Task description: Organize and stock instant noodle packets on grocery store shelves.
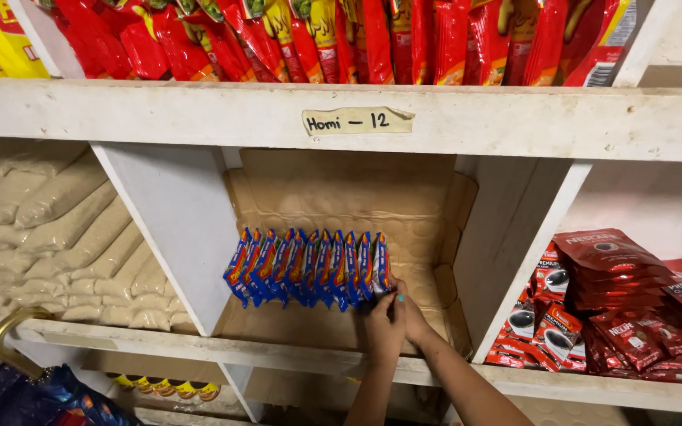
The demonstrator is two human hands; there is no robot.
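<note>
A row of several blue snack packets (301, 267) stands on edge in the middle shelf compartment, on a cardboard liner (341, 197). My left hand (384, 325) and my right hand (414, 315) are pressed together at the row's right end. Their fingertips pinch the lower edge of the last blue packet (381, 268). The right hand is partly hidden behind the left. Both forearms rise from the bottom edge of the view.
White wooden shelving (515, 118) with slanted dividers (175, 221). Red sachets (404, 39) hang on the shelf above, clear bags of pale grain (57, 229) fill the left compartment, and red coffee pouches (617, 300) fill the right. A paper label (357, 121) is taped to the shelf edge.
</note>
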